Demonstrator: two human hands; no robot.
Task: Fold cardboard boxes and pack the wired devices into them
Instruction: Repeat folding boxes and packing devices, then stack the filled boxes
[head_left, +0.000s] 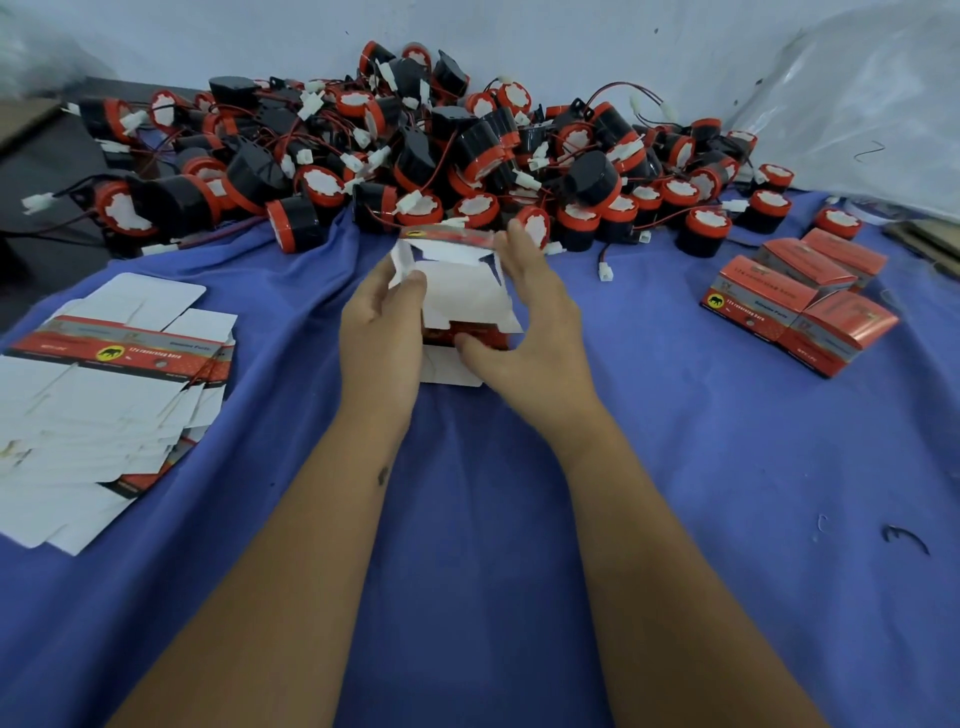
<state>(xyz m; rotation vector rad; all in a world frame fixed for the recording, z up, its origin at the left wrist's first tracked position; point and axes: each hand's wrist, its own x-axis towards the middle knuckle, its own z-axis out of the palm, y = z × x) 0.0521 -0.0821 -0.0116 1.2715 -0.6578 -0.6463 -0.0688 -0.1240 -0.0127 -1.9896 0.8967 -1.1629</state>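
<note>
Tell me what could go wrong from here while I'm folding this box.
The half-folded box sits close against the device pile, so loose red wires might snag an open flap. Both the left hand and right hand grip thin white flaps, which could crease or tear if forced.

A matt, creased blue cloth (483, 493) covered the table. Flat cardboard blanks (104, 395) at left looked smooth, white inside. The devices (395, 150) were glossy plastic.

Both my bare forearms reach forward, wrists close together. My left hand (382, 325) pinches with thumb on top. My right hand (530, 322) curls, fingers spread, thumb tucked low.
</note>
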